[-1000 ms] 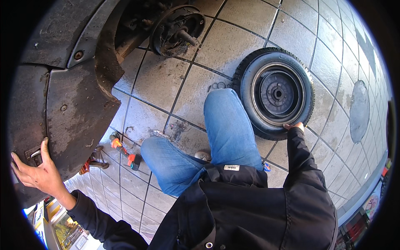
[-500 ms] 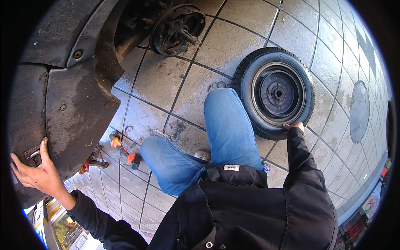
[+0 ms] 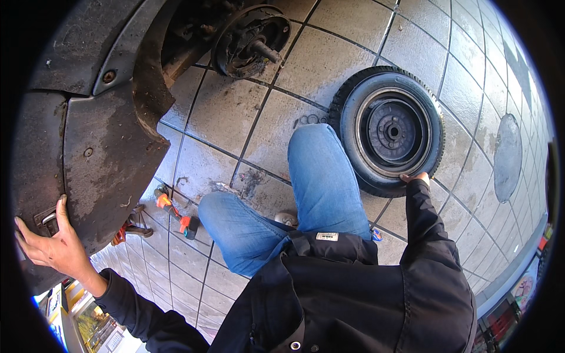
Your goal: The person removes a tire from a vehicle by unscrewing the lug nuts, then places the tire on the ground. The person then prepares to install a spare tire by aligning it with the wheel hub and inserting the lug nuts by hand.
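At the left, my left hand lies with spread fingers on the dark, worn vehicle body panel, beside a small metal latch. A tyre on a black steel rim lies flat on the floor to the right of my knees. My right hand grips its near edge, thumb over the sidewall, with the other fingers partly hidden. Above, a bare wheel hub with a protruding shaft shows under the vehicle.
An orange and black cordless power tool lies on the tiled floor by my left knee. A red stand is below the panel. Several dark rings lie near the tyre. A round cover sits in the floor at the right.
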The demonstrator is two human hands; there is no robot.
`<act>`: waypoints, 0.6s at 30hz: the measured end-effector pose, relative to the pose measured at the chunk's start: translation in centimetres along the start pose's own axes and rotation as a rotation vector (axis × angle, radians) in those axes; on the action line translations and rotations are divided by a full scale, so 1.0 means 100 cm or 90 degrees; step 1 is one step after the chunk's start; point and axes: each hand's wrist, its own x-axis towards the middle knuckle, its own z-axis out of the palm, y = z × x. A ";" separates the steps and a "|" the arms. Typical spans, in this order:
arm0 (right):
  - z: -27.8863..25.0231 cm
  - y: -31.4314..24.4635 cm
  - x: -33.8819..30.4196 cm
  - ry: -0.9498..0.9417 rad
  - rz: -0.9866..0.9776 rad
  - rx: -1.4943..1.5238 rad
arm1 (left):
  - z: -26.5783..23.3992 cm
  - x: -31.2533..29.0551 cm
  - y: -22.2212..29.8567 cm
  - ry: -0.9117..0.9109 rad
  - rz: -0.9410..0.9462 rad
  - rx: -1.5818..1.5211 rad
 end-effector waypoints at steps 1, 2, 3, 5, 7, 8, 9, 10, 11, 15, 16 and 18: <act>-0.001 -0.002 -0.003 0.001 0.006 -0.002 | 0.000 0.000 0.000 0.000 0.002 0.000; -0.002 -0.004 -0.004 0.001 0.011 -0.005 | 0.000 0.000 -0.001 0.000 0.004 0.000; 0.000 -0.003 -0.002 -0.004 0.006 0.001 | -0.001 0.000 -0.001 0.000 0.005 0.002; 0.001 0.001 0.002 -0.013 -0.003 0.012 | 0.000 0.000 -0.001 0.001 0.010 0.005; 0.002 0.003 0.003 -0.017 -0.012 0.025 | 0.001 0.000 -0.004 0.004 0.018 0.009; 0.002 0.003 0.003 -0.020 -0.017 0.032 | 0.002 0.000 -0.006 0.005 0.020 0.011; 0.002 0.003 0.003 -0.019 -0.020 0.035 | 0.003 -0.001 -0.007 0.005 0.019 0.011; 0.001 0.002 0.002 -0.017 -0.024 0.039 | 0.003 -0.001 -0.007 0.006 0.018 0.012; 0.001 0.003 0.001 -0.016 -0.028 0.043 | 0.003 -0.001 -0.008 0.006 0.017 0.013; -0.001 0.006 0.003 -0.005 -0.078 -0.025 | 0.007 -0.002 -0.010 0.010 0.012 0.013; -0.014 -0.005 -0.011 -0.025 -0.123 -0.070 | 0.005 -0.003 -0.013 0.010 0.019 0.022; -0.027 -0.008 -0.014 -0.007 -0.197 -0.133 | 0.006 -0.003 -0.014 0.016 0.030 0.030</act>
